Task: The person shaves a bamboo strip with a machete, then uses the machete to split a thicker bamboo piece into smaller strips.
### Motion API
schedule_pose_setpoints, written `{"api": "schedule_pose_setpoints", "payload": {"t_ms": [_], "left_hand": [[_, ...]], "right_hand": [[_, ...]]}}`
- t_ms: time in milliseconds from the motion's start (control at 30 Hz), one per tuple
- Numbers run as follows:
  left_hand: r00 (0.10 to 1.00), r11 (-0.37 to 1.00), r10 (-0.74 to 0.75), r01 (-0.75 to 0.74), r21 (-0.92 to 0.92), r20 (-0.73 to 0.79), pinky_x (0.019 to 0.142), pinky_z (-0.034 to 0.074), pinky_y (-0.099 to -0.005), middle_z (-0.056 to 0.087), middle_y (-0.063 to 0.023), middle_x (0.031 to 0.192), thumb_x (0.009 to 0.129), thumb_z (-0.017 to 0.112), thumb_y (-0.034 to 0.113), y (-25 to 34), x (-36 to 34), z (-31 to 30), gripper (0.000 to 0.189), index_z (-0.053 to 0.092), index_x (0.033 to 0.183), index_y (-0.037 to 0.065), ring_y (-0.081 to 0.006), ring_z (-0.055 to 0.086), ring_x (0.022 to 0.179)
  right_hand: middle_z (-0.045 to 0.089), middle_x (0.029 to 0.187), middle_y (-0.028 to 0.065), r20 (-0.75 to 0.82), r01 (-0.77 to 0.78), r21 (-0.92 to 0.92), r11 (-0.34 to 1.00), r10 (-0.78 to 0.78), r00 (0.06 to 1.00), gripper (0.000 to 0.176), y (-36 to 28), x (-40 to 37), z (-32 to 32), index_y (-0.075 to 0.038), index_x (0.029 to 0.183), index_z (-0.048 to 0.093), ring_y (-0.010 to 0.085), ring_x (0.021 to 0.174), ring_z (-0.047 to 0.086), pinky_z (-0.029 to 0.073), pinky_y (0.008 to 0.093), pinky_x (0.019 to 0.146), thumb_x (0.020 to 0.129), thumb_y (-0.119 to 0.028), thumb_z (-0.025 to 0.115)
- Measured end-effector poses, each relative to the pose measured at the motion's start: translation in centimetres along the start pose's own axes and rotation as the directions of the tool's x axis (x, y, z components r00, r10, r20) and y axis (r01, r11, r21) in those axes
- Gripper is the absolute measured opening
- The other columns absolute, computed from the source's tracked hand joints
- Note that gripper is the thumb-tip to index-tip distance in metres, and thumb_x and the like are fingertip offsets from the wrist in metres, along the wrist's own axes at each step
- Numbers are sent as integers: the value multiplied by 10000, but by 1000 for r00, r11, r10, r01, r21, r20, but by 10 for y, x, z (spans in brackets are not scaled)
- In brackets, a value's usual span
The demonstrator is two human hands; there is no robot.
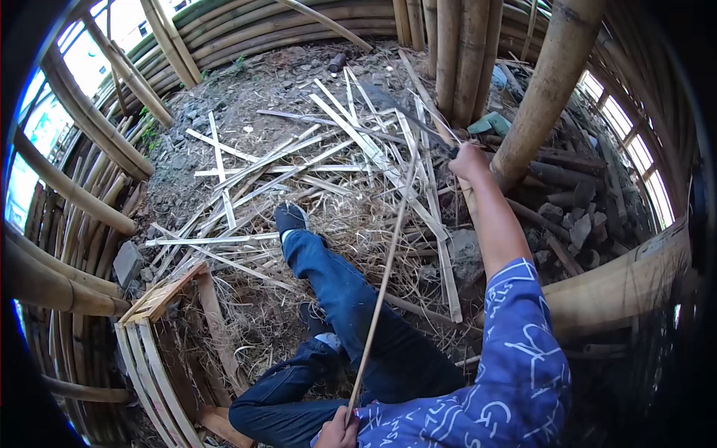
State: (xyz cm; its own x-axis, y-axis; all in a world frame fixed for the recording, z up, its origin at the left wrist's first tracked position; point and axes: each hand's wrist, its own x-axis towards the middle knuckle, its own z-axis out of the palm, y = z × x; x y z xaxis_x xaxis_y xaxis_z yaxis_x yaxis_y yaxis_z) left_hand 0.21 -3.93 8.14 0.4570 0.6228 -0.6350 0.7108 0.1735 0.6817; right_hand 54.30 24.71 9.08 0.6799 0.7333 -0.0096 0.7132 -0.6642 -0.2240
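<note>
My right hand (pixel 467 160) is stretched out ahead, closed on the handle of a long dark knife (pixel 422 127) whose blade points up and to the left. My left hand (pixel 337 431) is at the bottom edge, close to my body, gripping the near end of a thin bamboo strip (pixel 385 276). The strip runs up and away over my legs in blue jeans (pixel 351 306), and its far end reaches toward the knife blade. I cannot tell whether blade and strip touch.
Split bamboo slats and shavings (pixel 314 164) litter the dirt floor. Thick bamboo poles (pixel 549 82) stand right beside my right hand. A woven bamboo frame (pixel 160 336) lies at lower left. Stones and wood scraps (pixel 575 216) pile up at right. Curved bamboo walls enclose the space.
</note>
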Motion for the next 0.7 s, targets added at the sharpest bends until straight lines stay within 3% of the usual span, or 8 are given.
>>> {"api": "schedule_pose_setpoints", "payload": {"t_ms": [133,233,367,400,433,567,633,700], "left_hand": [[990,998,59,-56,25,-126,689,448,-546,610,-329,867,958,483,246,-24,8,23,364,465,1294,110,-529,587,857],[996,996,-83,83,20,11,651,430,-540,606,-326,844,964,482,225,-19,17,18,322,476,1257,92,-517,589,809],[978,975,168,-183,-126,-121,604,422,-507,582,-269,779,971,453,178,-83,14,44,238,504,1183,82,-454,589,721],[999,998,-24,22,-62,-22,615,443,-492,577,-232,760,956,455,135,-73,7,36,222,511,1163,75,-420,593,696],[999,998,-23,21,-67,-26,615,443,-492,577,-232,760,956,455,135,-82,5,37,222,511,1163,75,-420,593,696],[989,975,123,-135,-174,-79,692,486,-471,631,-229,845,928,481,115,-95,-1,27,232,516,1151,65,-416,631,778],[829,863,468,-503,-44,-306,788,481,-465,624,-262,987,929,488,129,-105,8,42,329,500,1251,62,-436,614,926],[994,976,110,-105,-189,21,875,456,-461,578,-288,1136,928,506,143,-64,-1,8,481,413,1384,27,-437,571,1053]], "right_hand": [[668,1108,225,-59,27,-45,999,-30,998,422,-14,5,-6,-29,1067,686,349,1068,643,517,438,917,718,-262,644],[668,1101,230,-5,97,7,995,-97,995,413,-20,-4,5,-33,1071,679,351,1060,645,517,442,917,720,-248,638],[678,1096,199,-49,40,-45,998,-42,998,374,-26,-1,-1,-40,1045,679,340,1061,647,508,427,937,747,-260,629],[673,1121,192,-46,-50,-4,999,50,998,385,-21,6,-1,-51,1070,679,333,1077,643,503,421,946,750,-261,629],[669,1146,184,-39,-139,36,990,140,989,398,-15,14,2,-63,1095,679,325,1093,639,499,416,956,754,-262,628],[641,1205,199,-72,-301,55,952,304,950,439,10,17,17,-14,1077,689,330,1140,613,492,421,966,778,-330,629],[654,1139,241,-84,-231,102,968,239,967,450,24,0,30,16,1031,694,353,1090,633,505,440,928,743,-326,651],[657,1061,286,37,-155,125,980,152,988,455,55,8,71,48,972,697,384,1056,637,513,461,890,699,-315,676]]}}
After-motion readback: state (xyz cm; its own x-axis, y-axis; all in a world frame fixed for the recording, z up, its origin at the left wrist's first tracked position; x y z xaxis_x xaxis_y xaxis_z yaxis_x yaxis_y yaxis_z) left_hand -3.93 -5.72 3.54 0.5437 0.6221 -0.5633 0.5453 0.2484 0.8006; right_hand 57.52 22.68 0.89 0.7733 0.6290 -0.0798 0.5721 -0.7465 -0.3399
